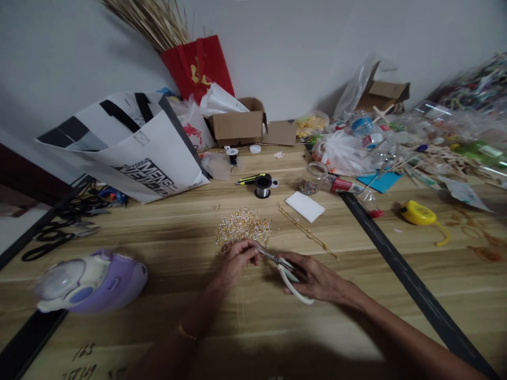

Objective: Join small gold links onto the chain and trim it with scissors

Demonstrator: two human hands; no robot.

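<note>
My right hand (pixel 312 277) is wrapped round a pair of white-handled pliers (pixel 292 285), whose slim metal jaws point left to the fingertips of my left hand (pixel 240 261). Those left fingers are pinched together at the tip of the pliers; whatever they hold is too small to make out. Just beyond them lies a loose pile of small gold and silver pieces (pixel 243 226), which look like beads or jewellery findings. A gold chain (pixel 304 229) stretches across the wood to the right of the pile.
Behind the pile stand a wire spool (pixel 262 187), a utility knife (pixel 250 179) and a white pad (pixel 304 206). At left are a purple and white device (pixel 95 282), black-handled tools (pixel 59 232) and a paper bag (pixel 134 148). A yellow tape measure (pixel 419 212) and plastic bottles (pixel 364 126) occupy the right.
</note>
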